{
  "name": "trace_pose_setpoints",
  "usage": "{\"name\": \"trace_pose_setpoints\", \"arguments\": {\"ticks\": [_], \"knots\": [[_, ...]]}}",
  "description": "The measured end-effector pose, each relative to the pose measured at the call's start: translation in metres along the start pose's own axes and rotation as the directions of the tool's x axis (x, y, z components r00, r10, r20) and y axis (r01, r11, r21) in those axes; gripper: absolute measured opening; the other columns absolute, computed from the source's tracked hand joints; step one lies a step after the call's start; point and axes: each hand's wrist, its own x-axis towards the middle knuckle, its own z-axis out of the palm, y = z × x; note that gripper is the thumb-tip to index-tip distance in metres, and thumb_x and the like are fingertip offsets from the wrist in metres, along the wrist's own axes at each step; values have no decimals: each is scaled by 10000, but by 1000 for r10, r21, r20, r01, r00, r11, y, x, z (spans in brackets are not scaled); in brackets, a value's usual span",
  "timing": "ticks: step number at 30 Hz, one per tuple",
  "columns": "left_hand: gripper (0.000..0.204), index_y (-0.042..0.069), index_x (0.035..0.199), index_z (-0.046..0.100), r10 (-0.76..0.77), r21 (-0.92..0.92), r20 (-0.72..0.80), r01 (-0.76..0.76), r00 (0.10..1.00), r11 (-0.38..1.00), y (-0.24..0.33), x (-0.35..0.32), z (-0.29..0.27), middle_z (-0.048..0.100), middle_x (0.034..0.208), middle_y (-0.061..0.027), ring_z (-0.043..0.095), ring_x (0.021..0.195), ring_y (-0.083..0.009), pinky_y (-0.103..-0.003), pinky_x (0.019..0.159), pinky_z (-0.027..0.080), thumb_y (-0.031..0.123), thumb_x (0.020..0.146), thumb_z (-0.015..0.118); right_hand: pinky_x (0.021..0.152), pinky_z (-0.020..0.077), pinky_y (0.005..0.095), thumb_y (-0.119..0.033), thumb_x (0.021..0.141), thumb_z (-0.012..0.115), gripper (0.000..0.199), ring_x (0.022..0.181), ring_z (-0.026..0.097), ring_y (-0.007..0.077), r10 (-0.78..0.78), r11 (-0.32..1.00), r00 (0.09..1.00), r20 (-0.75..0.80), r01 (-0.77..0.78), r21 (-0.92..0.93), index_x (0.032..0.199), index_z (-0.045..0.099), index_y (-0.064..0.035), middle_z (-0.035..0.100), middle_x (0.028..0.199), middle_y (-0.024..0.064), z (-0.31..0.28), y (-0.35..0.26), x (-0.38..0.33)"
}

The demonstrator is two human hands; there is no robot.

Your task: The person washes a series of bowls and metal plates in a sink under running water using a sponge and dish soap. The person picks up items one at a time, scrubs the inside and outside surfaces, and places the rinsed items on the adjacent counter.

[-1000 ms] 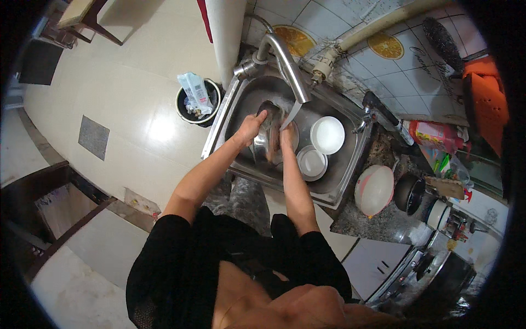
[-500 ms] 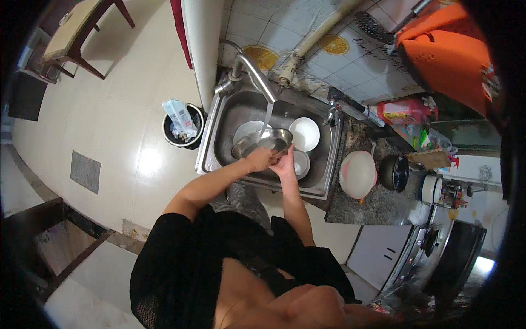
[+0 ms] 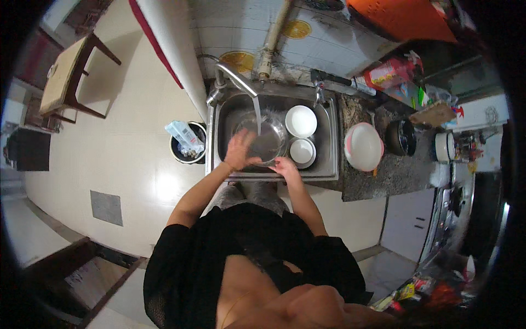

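Under the running tap [image 3: 236, 78], a round metal bowl [image 3: 271, 141] sits tilted up toward the stream, water splashing in it. My right hand [image 3: 285, 167] grips its near right rim, the thumb at the edge. Over the bowl's left side lies my left hand [image 3: 239, 151], fingers spread; whether it presses on the metal I cannot tell. To the right in the sink [image 3: 327, 159] stand a white bowl [image 3: 301, 121] and, nearer me, smaller white bowls [image 3: 302, 151], seemingly nested.
A pink-rimmed white bowl [image 3: 363, 147] and a dark pot [image 3: 400, 137] stand on the stone counter [image 3: 378, 183] at right. A second tap [image 3: 319, 92] rises behind the sink. A waste bin [image 3: 200, 159] holding packaging is left of the sink, a wooden table [image 3: 66, 74] farther off.
The metal bowl has turned from steeply tilted to facing up more. My left hand has moved from its near rim to its left side, fingers spreading. The view has shifted.
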Motion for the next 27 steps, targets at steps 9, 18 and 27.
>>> {"name": "trace_pose_setpoints", "arguments": {"ticks": [9,18,27], "knots": [[625,146,1237,205,-557,-753,328,567,763,333,-78,13,13,446,1036,-144,514,870,-287,-341,551,474,6,688,468,797,360,536,46,689,482,596,943,465,306,-248,966,960,127,254,-38,1189,249,-179,393,1110,122,75,-34,-49],[417,97,1045,456,-398,-678,729,666,557,-311,-60,31,90,542,929,-73,491,940,-214,-344,791,406,112,653,600,787,375,453,-98,631,532,758,1029,378,384,-741,353,633,226,652,-671,1266,129,-194,323,1201,165,95,-81,-96],[362,136,1102,420,-59,-514,850,799,523,-312,-24,37,150,502,1050,-22,486,945,-168,-324,758,427,182,760,529,736,419,454,-179,622,617,770,996,369,380,-778,-250,482,403,351,-902,1217,165,6,347,1089,239,121,-76,-186]]}}
